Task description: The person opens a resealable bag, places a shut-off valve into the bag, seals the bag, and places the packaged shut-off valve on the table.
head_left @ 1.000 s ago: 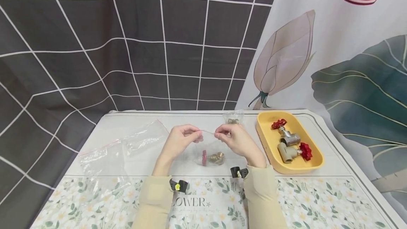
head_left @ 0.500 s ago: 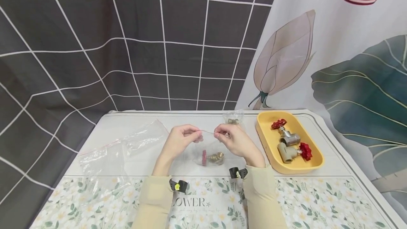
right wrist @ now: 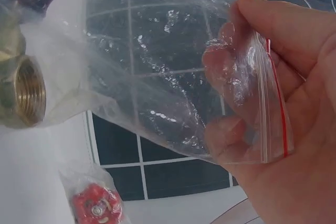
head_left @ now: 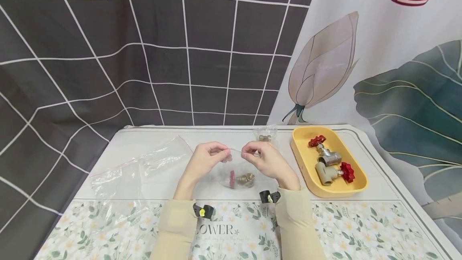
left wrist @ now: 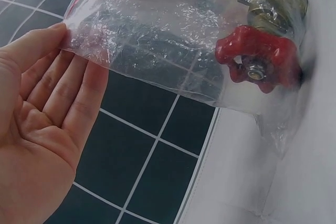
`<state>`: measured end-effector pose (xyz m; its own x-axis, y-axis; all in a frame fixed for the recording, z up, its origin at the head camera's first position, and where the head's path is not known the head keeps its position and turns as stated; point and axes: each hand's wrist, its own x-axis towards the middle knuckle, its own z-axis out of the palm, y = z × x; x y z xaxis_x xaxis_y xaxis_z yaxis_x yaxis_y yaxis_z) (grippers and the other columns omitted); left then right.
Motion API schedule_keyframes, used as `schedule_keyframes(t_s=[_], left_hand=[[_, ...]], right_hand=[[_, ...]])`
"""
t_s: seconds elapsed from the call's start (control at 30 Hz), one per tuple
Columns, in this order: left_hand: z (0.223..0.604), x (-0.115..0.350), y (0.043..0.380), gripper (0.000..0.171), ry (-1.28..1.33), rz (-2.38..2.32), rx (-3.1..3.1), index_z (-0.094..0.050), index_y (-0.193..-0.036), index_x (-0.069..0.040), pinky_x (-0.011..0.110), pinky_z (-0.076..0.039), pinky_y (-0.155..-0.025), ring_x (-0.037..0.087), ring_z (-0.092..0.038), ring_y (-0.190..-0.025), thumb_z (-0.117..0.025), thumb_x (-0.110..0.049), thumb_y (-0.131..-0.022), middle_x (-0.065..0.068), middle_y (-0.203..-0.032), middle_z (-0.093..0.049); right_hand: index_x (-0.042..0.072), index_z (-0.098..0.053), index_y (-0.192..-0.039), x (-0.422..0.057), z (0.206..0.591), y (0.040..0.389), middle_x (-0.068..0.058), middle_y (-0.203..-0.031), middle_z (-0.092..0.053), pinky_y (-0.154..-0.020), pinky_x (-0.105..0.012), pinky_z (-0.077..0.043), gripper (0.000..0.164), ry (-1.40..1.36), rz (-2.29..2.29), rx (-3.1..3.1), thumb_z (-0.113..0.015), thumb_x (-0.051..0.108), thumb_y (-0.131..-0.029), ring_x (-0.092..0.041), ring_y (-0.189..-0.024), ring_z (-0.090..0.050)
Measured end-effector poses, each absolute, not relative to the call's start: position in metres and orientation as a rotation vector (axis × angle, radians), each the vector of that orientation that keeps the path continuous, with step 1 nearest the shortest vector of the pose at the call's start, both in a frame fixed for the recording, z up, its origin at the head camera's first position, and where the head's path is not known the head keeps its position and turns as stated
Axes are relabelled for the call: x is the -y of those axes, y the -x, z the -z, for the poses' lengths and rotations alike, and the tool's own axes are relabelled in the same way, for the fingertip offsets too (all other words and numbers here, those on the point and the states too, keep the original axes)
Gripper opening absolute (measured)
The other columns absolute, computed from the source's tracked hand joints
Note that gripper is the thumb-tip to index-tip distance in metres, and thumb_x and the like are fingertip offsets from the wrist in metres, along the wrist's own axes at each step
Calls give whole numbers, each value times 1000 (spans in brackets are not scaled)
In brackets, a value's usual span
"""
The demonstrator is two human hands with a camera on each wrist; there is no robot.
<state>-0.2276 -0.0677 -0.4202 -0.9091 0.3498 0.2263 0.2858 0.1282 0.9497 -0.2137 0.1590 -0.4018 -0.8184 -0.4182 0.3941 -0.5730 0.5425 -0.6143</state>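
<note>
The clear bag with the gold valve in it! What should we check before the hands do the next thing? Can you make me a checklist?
1. Gold valve inside the clear bag: ok.
2. Left hand gripping the bag's top: ok, thumb and finger pinch it.
3. Right hand gripping the top too: ok, at the other end.
4. Zip strip pressed shut all along: cannot tell, fingers cover part of it.
5. Every valve bagged: not ok, the silver valve and beige valve lie unbagged in the yellow tray.
</note>
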Motion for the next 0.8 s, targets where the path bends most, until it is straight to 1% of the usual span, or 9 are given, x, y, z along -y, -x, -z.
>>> schedule_keyframes(t_s=[0.1, 0.23, 0.3, 0.47, 0.53, 0.63, 0.73, 0.8], left_hand=[[420, 67, 227, 16, -648, -1925, -2321, -71, -100, 1, 38, -54, -81, 25, -70, -81, -69, -13, -92, 12, -89, -73], [404, 66, 217, 16, -634, -1905, -2327, -70, -100, 6, 38, -54, -82, 28, -69, -82, -67, -8, -93, 16, -90, -73], [396, 66, 212, 15, -628, -1897, -2330, -69, -100, 7, 38, -54, -83, 28, -69, -82, -66, -6, -93, 17, -90, -73], [392, 67, 209, 16, -630, -1905, -2317, -69, -101, 8, 37, -53, -82, 28, -69, -82, -67, -6, -93, 17, -89, -73], [392, 67, 209, 17, -632, -1910, -2310, -69, -101, 8, 37, -53, -82, 29, -69, -82, -67, -6, -92, 17, -89, -72], [392, 68, 209, 17, -632, -1918, -2304, -69, -101, 8, 37, -53, -82, 30, -69, -82, -67, -6, -92, 17, -89, -72], [392, 67, 210, 17, -641, -1918, -2292, -69, -101, 9, 37, -54, -83, 31, -69, -83, -67, -6, -92, 17, -89, -72], [392, 67, 210, 17, -639, -1910, -2290, -69, -101, 8, 37, -54, -83, 30, -69, -83, -67, -7, -92, 17, -90, -72]], right_hand=[[14, -72, -88, -160, 402, 213, 8, -87, -70, -74, -33, -51, 6, -836, -1162, 2583, -69, 10, -91, -10, -81, -62], [13, -72, -91, -161, 402, 213, 6, -90, -69, -80, -35, -52, 3, -805, -1234, 2624, -69, 10, -91, -13, -88, -64], [12, -71, -92, -163, 403, 213, 4, -91, -69, -80, -36, -53, 2, -777, -1286, 2645, -69, 12, -91, -15, -89, -63], [10, -70, -87, -166, 405, 215, 0, -86, -67, -71, -32, -50, 5, -742, -1416, 2643, -70, 12, -91, -17, -80, -59], [9, -70, -85, -167, 406, 216, -1, -83, -65, -66, -29, -48, 5, -745, -1448, 2631, -70, 9, -90, -18, -76, -56], [5, -70, -84, -167, 405, 215, -4, -80, -63, -61, -26, -44, 6, -750, -1473, 2620, -70, 4, -90, -18, -71, -53], [0, -68, -81, -164, 396, 209, -6, -76, -62, -59, -24, -42, 8, -739, -1489, 2615, -69, -1, -89, -17, -68, -51], [-1, -66, -79, -163, 388, 203, -6, -73, -60, -58, -24, -41, 10, -729, -1502, 2616, -69, -2, -88, -16, -67, -49]])
